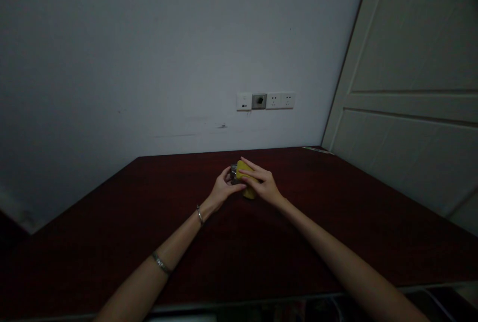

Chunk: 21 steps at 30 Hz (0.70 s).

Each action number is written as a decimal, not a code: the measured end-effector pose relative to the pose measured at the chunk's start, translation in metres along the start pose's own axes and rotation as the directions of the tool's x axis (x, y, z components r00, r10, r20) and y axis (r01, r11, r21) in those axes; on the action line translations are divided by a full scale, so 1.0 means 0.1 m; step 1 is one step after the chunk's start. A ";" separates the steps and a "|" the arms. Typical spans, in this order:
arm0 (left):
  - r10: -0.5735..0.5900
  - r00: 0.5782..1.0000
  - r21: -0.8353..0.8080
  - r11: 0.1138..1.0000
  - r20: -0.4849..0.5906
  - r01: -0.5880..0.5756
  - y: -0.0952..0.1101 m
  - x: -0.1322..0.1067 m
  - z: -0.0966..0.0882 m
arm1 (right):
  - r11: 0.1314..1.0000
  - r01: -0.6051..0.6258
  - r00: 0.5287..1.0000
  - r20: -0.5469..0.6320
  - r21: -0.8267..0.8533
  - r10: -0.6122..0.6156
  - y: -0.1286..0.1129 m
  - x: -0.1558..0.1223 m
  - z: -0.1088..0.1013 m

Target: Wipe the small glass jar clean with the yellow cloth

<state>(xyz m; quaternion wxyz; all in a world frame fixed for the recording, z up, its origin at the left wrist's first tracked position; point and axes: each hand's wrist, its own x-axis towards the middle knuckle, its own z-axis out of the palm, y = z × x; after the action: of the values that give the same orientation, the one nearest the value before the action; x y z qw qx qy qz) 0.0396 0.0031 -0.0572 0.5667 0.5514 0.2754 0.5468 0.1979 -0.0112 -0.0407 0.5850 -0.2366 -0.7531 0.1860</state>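
Observation:
My left hand (224, 186) is closed around the left side of a small, dark, shiny object (234, 173) that looks like glass or clear plastic; its exact kind cannot be made out. My right hand (263, 183) grips a yellow cloth (244, 166) and presses it against the right side of that object. A lower end of the cloth shows beneath the right fingers. Both hands meet just above the middle of the dark red table (179, 182). The cloth and fingers hide much of the shiny object.
Behind the table rises a pale wall (168, 53) with a row of sockets (280, 100) and a switch with a dark knob (259, 101). A panelled white door (411, 78) stands at the right. A thin flat strip (317, 150) lies at the table's far right corner.

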 end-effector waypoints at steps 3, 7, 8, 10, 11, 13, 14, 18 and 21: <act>-0.028 1.000 0.029 0.999 0.000 0.027 0.01 -0.01 0.01 | 0.984 -0.128 0.986 -0.093 0.123 0.140 0.08 0.03 0.01; -0.033 0.999 0.033 0.999 0.005 0.033 0.02 -0.01 0.02 | 0.960 -0.197 0.968 -0.116 0.201 0.223 0.10 0.04 0.01; -0.031 0.999 0.026 0.999 0.006 0.031 0.02 -0.01 0.02 | 0.964 -0.187 0.971 -0.114 0.187 0.210 0.09 0.04 0.01; -0.024 1.000 0.010 1.000 0.002 0.024 0.01 0.00 0.01 | 0.982 -0.139 0.984 -0.089 0.129 0.151 0.06 0.02 0.01; -0.020 1.000 0.003 1.000 -0.002 0.020 0.01 0.00 0.01 | 0.989 -0.110 0.991 -0.069 0.096 0.117 0.05 0.01 0.01; -0.016 1.000 -0.008 1.000 -0.009 0.015 0.00 0.00 0.00 | 0.996 -0.074 0.997 -0.032 0.058 0.075 0.03 0.00 0.01; -0.017 1.000 -0.012 1.000 -0.012 0.017 -0.01 0.00 0.00 | 0.995 -0.076 0.997 -0.027 0.059 0.078 0.03 0.00 0.01; -0.061 0.998 -0.021 0.998 -0.011 0.061 -0.01 0.00 0.00 | 0.973 -0.172 0.976 -0.107 0.151 0.189 0.12 0.02 0.01; -0.092 0.996 -0.037 0.995 -0.006 0.091 0.02 -0.01 0.02 | 0.959 -0.204 0.962 -0.143 0.197 0.234 0.18 0.03 0.00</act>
<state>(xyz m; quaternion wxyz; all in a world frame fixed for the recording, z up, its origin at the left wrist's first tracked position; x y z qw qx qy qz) 0.0402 0.0014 -0.0556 0.6002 0.5254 0.2925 0.5275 0.1995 0.0058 -0.0486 0.6400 -0.2795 -0.6513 0.2969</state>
